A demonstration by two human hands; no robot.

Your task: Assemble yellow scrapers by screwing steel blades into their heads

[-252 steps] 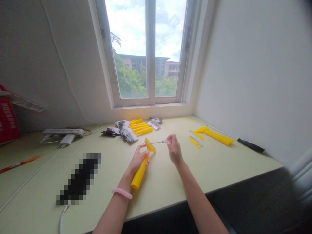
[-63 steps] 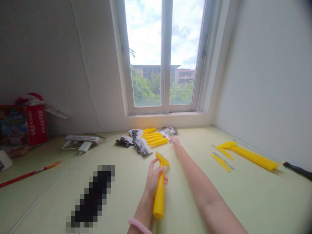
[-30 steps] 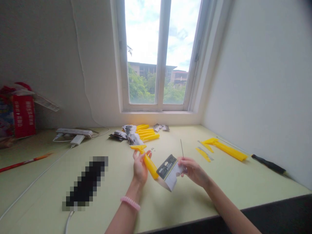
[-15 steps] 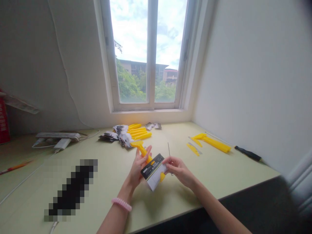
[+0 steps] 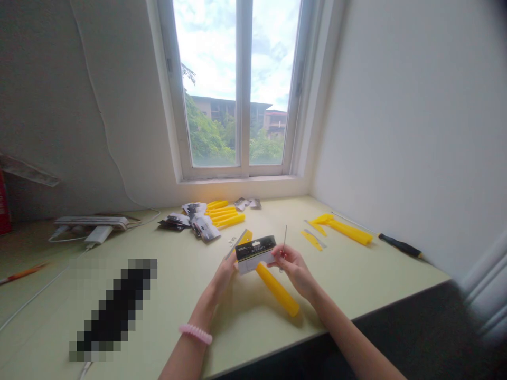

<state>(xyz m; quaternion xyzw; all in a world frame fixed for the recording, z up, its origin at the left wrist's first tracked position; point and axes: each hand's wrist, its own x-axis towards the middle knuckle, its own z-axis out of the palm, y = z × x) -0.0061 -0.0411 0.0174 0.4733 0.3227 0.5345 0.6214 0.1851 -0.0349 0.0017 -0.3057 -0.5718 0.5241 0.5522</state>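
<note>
My left hand (image 5: 225,273) is closed at the head end of a yellow scraper; its fingers are partly hidden behind a black-and-white packaging card (image 5: 255,253). The yellow scraper (image 5: 279,293) slants under the card, its head with a metal edge showing beyond and its handle pointing down right over the table. My right hand (image 5: 293,270) pinches the right edge of the card. A thin metal rod (image 5: 285,236) stands up from the same fingers; its kind cannot be made out. Small metal bits (image 5: 232,241) lie beside the scraper head.
Several yellow-handled tools (image 5: 225,215) with grey-and-black cards lie below the window. On the right are another yellow scraper (image 5: 350,231), loose yellow blade pieces (image 5: 312,240) and a black-handled screwdriver (image 5: 400,246). A power strip (image 5: 91,222) and cables lie left. A blurred-out dark object (image 5: 114,309) lies front left.
The scraper has turned, so its handle now points down right towards me. The card has levelled out and moved slightly up and right, with my right hand shifting right.
</note>
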